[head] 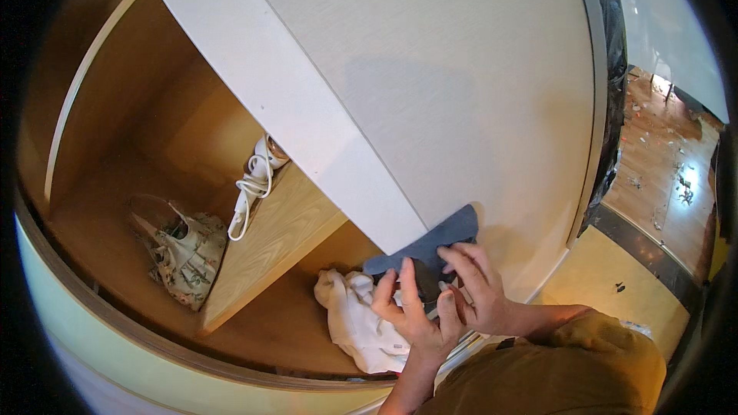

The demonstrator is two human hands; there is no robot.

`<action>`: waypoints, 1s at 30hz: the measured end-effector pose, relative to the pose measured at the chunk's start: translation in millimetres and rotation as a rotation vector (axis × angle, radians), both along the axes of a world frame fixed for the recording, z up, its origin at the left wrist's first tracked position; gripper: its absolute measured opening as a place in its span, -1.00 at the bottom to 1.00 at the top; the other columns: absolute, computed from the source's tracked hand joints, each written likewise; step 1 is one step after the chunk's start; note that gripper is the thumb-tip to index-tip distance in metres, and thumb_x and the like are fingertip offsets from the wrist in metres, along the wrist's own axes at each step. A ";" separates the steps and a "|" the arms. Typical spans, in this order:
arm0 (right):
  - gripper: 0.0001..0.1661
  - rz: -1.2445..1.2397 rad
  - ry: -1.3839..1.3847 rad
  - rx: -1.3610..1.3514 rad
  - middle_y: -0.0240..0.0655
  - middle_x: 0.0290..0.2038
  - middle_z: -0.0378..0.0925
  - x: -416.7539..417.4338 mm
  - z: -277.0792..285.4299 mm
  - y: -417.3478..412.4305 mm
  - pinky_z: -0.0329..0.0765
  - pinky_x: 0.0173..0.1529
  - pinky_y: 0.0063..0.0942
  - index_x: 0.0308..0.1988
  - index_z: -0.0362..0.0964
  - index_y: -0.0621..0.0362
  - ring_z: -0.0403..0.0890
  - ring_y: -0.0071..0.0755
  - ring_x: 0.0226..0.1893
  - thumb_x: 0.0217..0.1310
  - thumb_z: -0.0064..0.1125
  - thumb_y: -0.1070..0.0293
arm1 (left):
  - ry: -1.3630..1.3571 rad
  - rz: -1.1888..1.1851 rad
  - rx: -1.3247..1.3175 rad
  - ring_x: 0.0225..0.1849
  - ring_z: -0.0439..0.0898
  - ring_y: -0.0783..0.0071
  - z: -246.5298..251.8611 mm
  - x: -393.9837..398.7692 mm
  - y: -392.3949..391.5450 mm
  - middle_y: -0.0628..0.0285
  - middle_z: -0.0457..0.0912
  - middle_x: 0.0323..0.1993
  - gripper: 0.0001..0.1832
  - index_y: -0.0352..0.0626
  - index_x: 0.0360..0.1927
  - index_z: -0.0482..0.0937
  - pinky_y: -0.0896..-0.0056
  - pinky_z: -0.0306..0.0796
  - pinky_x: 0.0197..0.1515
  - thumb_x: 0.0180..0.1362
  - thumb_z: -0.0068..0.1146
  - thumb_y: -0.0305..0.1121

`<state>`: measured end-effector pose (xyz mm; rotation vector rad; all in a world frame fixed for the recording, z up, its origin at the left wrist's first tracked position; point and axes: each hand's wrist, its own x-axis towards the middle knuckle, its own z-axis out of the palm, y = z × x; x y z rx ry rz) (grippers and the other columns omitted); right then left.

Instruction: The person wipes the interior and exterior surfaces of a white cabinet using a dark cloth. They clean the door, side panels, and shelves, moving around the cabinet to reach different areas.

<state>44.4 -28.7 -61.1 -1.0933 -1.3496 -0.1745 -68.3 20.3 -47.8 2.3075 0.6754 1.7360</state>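
A dark blue-grey cloth (441,242) is spread in front of the lower corner of a white sliding door (357,167). My right hand (478,288) has its fingers bent against the cloth's right part and appears to grip it. Before the cloth's lower middle is my left hand (418,314), fingers apart; whether they pinch the fabric cannot be told. A darker patch of the cloth shows between the hands. Under my left hand a crumpled white cloth (354,323) lies on the brown cabinet floor.
A wooden divider board (277,248) splits the cabinet. Along it rests a white corded appliance (256,181), perhaps a hair dryer, its cord coiled. A floral fabric bag (196,259) lies left of the board. Beyond the door, debris is scattered on a wood-look floor (651,150).
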 end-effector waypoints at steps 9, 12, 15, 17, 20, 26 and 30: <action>-0.28 -0.273 -0.135 0.122 -0.11 0.02 0.32 6.7 18.8 24.7 0.39 -0.05 -0.28 0.22 0.40 0.15 0.40 -0.09 -0.04 0.08 0.46 0.23 | -0.045 -0.125 -0.009 0.13 0.40 0.02 -12.1 -16.6 3.0 -0.16 0.37 0.12 -0.38 -0.44 0.29 0.35 0.13 0.32 0.17 0.27 0.25 -0.26; -0.30 -0.349 -0.221 0.163 -0.06 0.13 0.25 14.9 52.0 30.6 0.25 0.15 -0.16 0.18 0.39 0.09 0.29 -0.01 0.11 0.08 0.46 0.16 | -0.043 -0.231 0.013 -0.04 0.52 0.15 -12.5 -17.3 4.8 -0.08 0.47 -0.01 -0.37 -0.44 0.34 0.24 0.18 0.40 0.07 0.29 0.18 -0.37; -0.21 -0.384 -0.294 0.216 0.05 0.27 0.17 16.5 75.6 38.1 0.11 0.29 0.02 0.20 0.32 0.08 0.21 0.12 0.23 0.03 0.49 0.11 | -0.093 -0.339 0.026 -0.16 0.55 0.20 -16.2 -14.1 6.7 -0.02 0.55 -0.12 -0.44 -0.39 0.28 0.27 0.20 0.43 -0.01 0.27 0.18 -0.43; -0.23 -0.396 -0.288 0.259 0.08 0.28 0.16 15.7 74.9 45.4 0.11 0.32 0.09 0.20 0.30 0.10 0.19 0.21 0.27 0.07 0.45 0.12 | -0.249 -0.392 -0.020 -0.21 0.56 0.12 -28.7 -11.6 7.0 -0.04 0.62 -0.18 -0.48 -0.39 0.18 0.37 0.17 0.45 -0.04 0.20 0.27 -0.44; -0.37 -0.399 -0.260 0.254 0.02 0.32 0.19 11.6 66.7 44.7 0.09 0.33 0.11 0.20 0.33 0.00 0.20 0.24 0.36 0.16 0.32 0.18 | -0.220 -0.176 0.136 -0.04 0.49 0.20 -10.3 -12.8 17.3 -0.08 0.43 0.07 -0.52 -0.34 0.22 0.32 0.16 0.42 0.03 0.27 0.13 -0.39; -0.39 -0.393 -0.376 0.262 -0.10 0.22 0.33 29.0 -9.0 41.9 0.09 0.40 0.17 0.11 0.37 0.02 0.33 0.08 0.28 -0.01 0.29 0.40 | -0.226 -0.125 0.065 0.43 0.21 -0.13 24.6 2.8 35.3 -0.21 0.16 0.40 -0.30 -0.43 0.40 0.13 -0.06 0.14 0.44 0.30 0.10 -0.29; -0.36 -0.379 -0.369 0.233 -0.12 0.14 0.34 38.4 -28.1 32.2 0.18 0.34 0.13 0.11 0.41 0.14 0.34 0.05 0.23 -0.06 0.29 0.38 | -0.153 -0.243 0.004 0.56 -0.07 -0.21 8.2 30.0 54.2 -0.28 -0.09 0.54 -0.07 -0.45 0.51 -0.08 -0.14 -0.14 0.51 0.40 -0.07 0.12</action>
